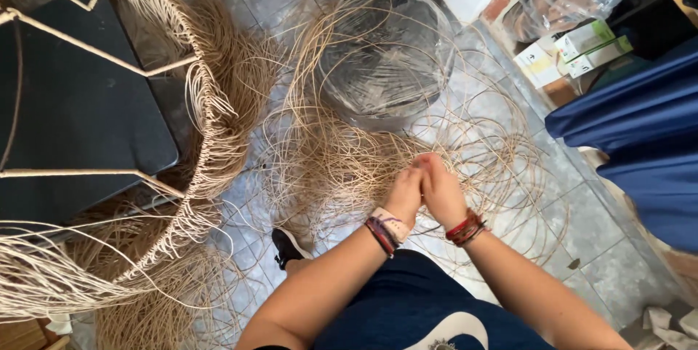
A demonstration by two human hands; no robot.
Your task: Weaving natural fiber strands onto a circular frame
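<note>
Tangled cane strands (342, 168) pinched by left hand (404, 191) and right hand (441, 190), clear plastic bag (385, 52) lying among the strands

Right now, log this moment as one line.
left hand: pinching strands | right hand: pinching strands | loose cane strands: tangled on floor | woven frame: left

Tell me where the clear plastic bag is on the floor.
In the head view, the clear plastic bag lies at top centre on the tiled floor, ringed by loose rattan strands, just beyond both hands and right of the woven frame.
</note>
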